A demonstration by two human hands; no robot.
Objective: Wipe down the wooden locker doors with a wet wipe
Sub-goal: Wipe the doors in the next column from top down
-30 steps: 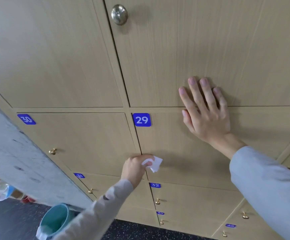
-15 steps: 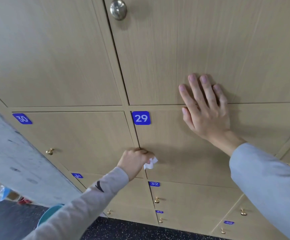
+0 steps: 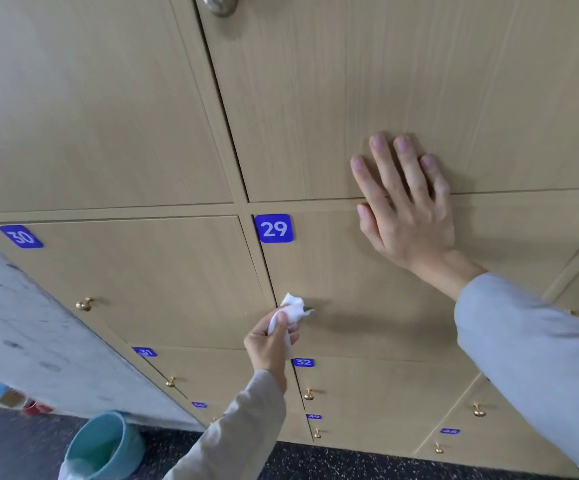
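Wet wipe (image 3: 292,308) is pinched in left hand (image 3: 270,344), lower centre, held against door 29 (image 3: 367,306) at its left edge | right hand (image 3: 406,206) is laid flat, fingers straight, across the seam above | teal bin (image 3: 104,448) is seen lower left

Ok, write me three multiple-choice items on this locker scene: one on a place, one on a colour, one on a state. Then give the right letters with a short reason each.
1. Where is the wet wipe?
A. at the left edge of door 29
B. on door 30
C. in the bin

2. What colour are the number plates?
A. red
B. blue
C. green

3. How is the right hand?
A. curled round a knob
B. hanging free
C. flat against the doors, fingers straight

Key: 1 A, the left hand pinches the wipe against that edge below the plate. 2 B, white digits stand on blue squares. 3 C, the palm lies flat across the seam above door 29.
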